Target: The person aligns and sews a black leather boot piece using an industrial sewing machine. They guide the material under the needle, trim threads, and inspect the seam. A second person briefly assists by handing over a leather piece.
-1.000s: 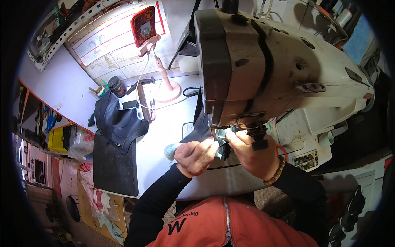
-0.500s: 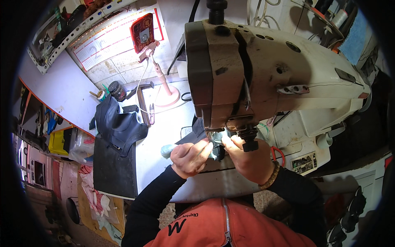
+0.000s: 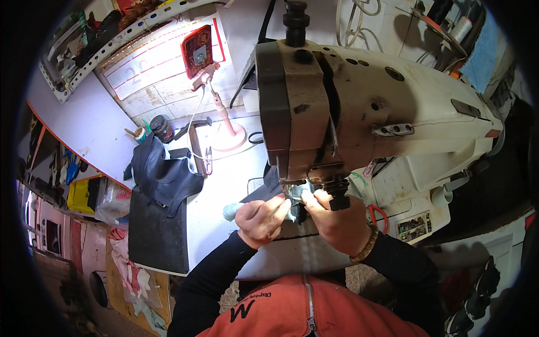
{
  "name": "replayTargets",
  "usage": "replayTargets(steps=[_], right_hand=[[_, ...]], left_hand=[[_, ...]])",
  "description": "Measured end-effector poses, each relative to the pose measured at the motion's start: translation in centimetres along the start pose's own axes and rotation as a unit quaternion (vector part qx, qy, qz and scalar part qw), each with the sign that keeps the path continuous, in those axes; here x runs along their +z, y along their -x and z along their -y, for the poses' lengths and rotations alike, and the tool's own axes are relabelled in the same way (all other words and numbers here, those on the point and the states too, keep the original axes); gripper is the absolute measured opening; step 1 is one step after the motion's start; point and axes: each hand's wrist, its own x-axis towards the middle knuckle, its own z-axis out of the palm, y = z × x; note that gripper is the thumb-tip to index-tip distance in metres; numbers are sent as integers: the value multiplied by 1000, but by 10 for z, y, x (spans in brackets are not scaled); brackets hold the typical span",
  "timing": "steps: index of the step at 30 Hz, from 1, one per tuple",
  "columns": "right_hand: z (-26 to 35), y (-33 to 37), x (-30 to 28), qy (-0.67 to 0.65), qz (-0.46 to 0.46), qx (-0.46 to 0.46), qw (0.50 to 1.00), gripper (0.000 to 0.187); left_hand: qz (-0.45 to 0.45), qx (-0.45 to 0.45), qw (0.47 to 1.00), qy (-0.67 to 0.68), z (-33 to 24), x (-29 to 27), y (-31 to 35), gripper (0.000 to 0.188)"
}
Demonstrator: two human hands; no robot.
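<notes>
Below the head of a large white sewing machine point(image 3: 359, 112), both hands work close to the needle area. My left hand point(image 3: 259, 222) is closed, thumb and fingers pinching a pale blue-green piece of cloth point(image 3: 231, 212) whose end sticks out to its left. My right hand point(image 3: 343, 226) is closed too, its fingertips pressed on the lit pale blue-green cloth beside the presser foot. A dark flat piece of material point(image 3: 271, 182) lies just behind the left fingers. The machine head hides the needle and part of the right fingers.
Left on the white table are folded black leather-like pieces point(image 3: 163, 174), a black mat point(image 3: 157, 230), a dark jar point(image 3: 161, 128) and a pink stand point(image 3: 229, 136) with a red-cased phone point(image 3: 197, 51). Red-handled scissors point(image 3: 379, 218) and a small parts tray point(image 3: 414, 226) lie right.
The whole view has shifted slightly, so the machine head sits a little lower in the picture. Both hands keep nearly the same place and hold at the cloth.
</notes>
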Motion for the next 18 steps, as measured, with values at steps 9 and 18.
replayTargets(steps=[9,18], right_hand=[[-3,0,4,11,-2,0,1000,7],[-6,-4,7,11,-9,-6,1000,13]], left_hand=[[-6,-10,1000,7,2,4,1,45],[-5,22,1000,-12,8,2,8,28]])
